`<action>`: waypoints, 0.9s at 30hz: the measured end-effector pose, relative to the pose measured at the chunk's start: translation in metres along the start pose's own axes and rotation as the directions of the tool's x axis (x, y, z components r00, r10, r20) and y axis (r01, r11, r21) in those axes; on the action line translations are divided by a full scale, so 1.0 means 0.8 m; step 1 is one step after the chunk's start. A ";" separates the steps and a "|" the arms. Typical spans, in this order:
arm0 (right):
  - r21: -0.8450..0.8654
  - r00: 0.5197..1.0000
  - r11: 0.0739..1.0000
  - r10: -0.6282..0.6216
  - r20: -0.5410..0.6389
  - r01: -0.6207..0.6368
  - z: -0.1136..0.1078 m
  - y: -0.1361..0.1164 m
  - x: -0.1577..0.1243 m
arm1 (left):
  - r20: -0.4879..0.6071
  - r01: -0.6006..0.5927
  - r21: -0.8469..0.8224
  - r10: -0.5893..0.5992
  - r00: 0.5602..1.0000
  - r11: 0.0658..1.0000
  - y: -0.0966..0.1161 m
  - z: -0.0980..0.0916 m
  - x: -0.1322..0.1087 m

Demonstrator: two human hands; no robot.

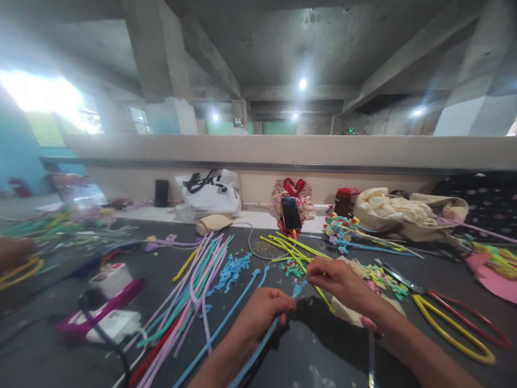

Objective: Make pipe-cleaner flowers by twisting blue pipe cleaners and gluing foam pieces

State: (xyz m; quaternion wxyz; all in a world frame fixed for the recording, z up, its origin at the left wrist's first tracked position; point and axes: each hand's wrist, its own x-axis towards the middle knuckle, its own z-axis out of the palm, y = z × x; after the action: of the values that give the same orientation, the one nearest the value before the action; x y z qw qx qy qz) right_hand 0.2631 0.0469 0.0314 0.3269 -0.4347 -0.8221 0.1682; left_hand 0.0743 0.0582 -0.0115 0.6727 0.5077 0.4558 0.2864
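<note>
My left hand (262,312) is closed around a long blue pipe cleaner (254,358) that runs down toward me. My right hand (337,280) pinches the upper end of that same blue pipe cleaner near a small blue bent tip (298,290). Both hands hover low over a dark table (315,355). A yellow pipe cleaner (323,295) passes just under my right hand. Small blue cut pieces (232,269) lie left of my hands.
A bundle of coloured pipe cleaners (189,296) lies to the left. Scissors with yellow and red handles (452,323) lie at the right. A phone (291,213), a white bag (210,194), a cloth bag (404,213) and a white power strip (109,323) stand around. Another person's hand (14,253) shows at far left.
</note>
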 end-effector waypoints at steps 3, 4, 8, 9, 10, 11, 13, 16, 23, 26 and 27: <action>0.021 0.995 0.998 -0.066 0.076 0.064 -0.001 -0.001 0.000 | 0.037 0.002 0.067 -0.004 0.999 0.998 0.003 0.001 -0.001; 0.021 0.993 0.997 -0.082 0.091 0.080 -0.001 -0.001 0.000 | 0.045 0.003 0.082 -0.006 0.999 0.997 0.004 0.001 -0.002; -0.020 0.990 0.995 -0.092 0.106 0.095 0.003 -0.002 0.000 | 0.052 0.011 0.108 -0.016 0.999 0.994 0.008 0.003 -0.006; -0.035 0.990 0.995 -0.091 0.104 0.095 0.004 -0.002 0.000 | 0.050 0.012 0.109 -0.018 0.999 0.994 0.008 0.003 -0.007; -0.051 0.990 0.994 -0.091 0.105 0.097 0.005 -0.001 0.000 | 0.049 0.013 0.109 -0.019 0.999 0.994 0.008 0.004 -0.007; -0.065 0.990 0.993 -0.094 0.104 0.101 0.006 -0.001 0.000 | 0.049 0.013 0.110 -0.019 0.999 0.994 0.008 0.004 -0.007; -0.086 0.989 0.990 -0.103 0.105 0.112 0.008 0.001 0.000 | 0.049 0.011 0.114 -0.017 0.999 0.993 0.008 0.004 -0.007; -0.104 0.989 0.987 -0.115 0.096 0.124 0.011 0.000 0.000 | 0.047 0.013 0.116 -0.019 0.999 0.993 0.008 0.004 -0.006; -0.166 0.991 0.978 -0.120 0.067 0.129 0.013 -0.009 -0.003 | 0.051 0.012 0.074 -0.016 0.999 0.997 0.007 0.004 -0.007; -0.189 0.988 0.970 -0.142 0.065 0.152 0.014 -0.007 -0.004 | 0.063 0.010 0.072 -0.014 0.998 0.997 0.007 0.003 -0.006; -0.195 0.986 0.967 -0.151 0.065 0.161 0.015 -0.006 -0.004 | 0.065 0.012 0.072 -0.016 0.998 0.997 0.006 0.003 -0.006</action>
State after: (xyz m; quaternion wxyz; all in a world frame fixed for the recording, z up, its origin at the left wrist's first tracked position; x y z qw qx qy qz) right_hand 0.2533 0.0417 0.0242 0.2734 -0.3947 -0.8744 0.0693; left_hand 0.0750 0.0548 -0.0048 0.6707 0.5373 0.4469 0.2484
